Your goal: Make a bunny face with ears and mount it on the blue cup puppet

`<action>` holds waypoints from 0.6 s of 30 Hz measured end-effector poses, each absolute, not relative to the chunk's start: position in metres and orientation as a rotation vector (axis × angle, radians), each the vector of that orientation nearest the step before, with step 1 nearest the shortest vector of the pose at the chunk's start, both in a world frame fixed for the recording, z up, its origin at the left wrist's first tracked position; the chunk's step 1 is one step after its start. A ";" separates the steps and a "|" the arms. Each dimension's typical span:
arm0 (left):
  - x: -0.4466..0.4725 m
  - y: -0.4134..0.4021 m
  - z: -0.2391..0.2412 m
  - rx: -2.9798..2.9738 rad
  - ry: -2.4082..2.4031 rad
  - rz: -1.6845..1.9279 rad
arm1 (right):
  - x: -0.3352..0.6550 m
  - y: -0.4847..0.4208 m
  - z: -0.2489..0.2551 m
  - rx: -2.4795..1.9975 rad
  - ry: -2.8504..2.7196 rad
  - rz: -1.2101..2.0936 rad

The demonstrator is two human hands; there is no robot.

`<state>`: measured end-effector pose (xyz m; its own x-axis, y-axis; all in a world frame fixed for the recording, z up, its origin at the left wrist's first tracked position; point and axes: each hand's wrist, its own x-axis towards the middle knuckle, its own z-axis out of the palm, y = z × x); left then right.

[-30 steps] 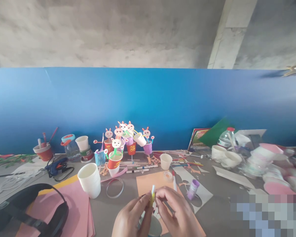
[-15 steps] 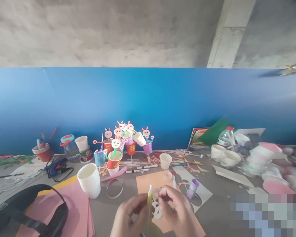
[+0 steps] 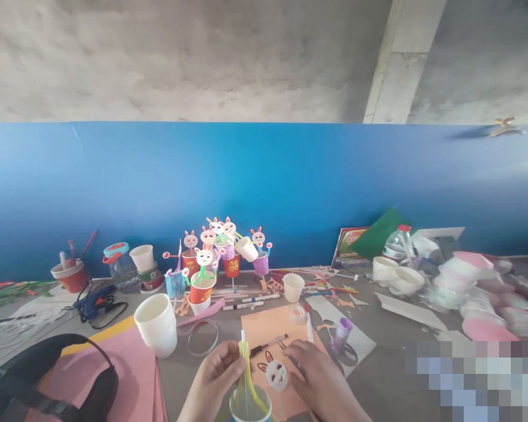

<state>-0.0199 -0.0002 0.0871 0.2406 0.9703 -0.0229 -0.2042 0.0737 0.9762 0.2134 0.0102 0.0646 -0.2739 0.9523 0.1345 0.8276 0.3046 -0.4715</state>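
My left hand (image 3: 217, 372) pinches a clear straw (image 3: 245, 366) near its top, together with a bent yellow strip (image 3: 253, 390). Both stand in a paper cup (image 3: 266, 405) at the bottom edge. A white paper rabbit head (image 3: 276, 375) with drawn eyes and red-lined ears lies face up over the orange paper (image 3: 264, 321). Beside it is my right hand (image 3: 317, 372), fingers apart and curved down; whether the thumb touches the rabbit's edge I cannot tell. A black pen (image 3: 268, 346) rests on the paper behind the rabbit.
Finished cup rabbits (image 3: 202, 287) stand at the back. Left are stacked white cups (image 3: 156, 328), a tape ring (image 3: 202, 338), pink paper (image 3: 132, 375) and a black headset (image 3: 101, 384). A purple glue stick (image 3: 342, 335) and cut white paper (image 3: 361, 343) lie right; a bottle (image 3: 396, 243) stands farther back.
My hands have moved apart. The rabbit head, formerly in my right fingers by the straw, now shows its face above the orange paper. The cup has come into view.
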 end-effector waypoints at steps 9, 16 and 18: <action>-0.011 0.001 0.086 1.206 0.907 1.096 | 0.190 0.020 0.050 -1.637 -2.197 0.468; -0.004 0.000 0.087 1.176 0.896 1.109 | 0.203 0.027 0.045 -1.445 -1.829 0.896; -0.002 0.000 0.086 1.183 0.879 1.109 | 0.208 0.028 0.055 -1.282 -1.606 1.088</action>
<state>-0.0015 0.0004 0.0863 0.2523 0.9671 0.0313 -0.1906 0.0179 0.9815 0.2076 0.0284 0.0550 -0.1727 0.9826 0.0685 0.3002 0.1187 -0.9465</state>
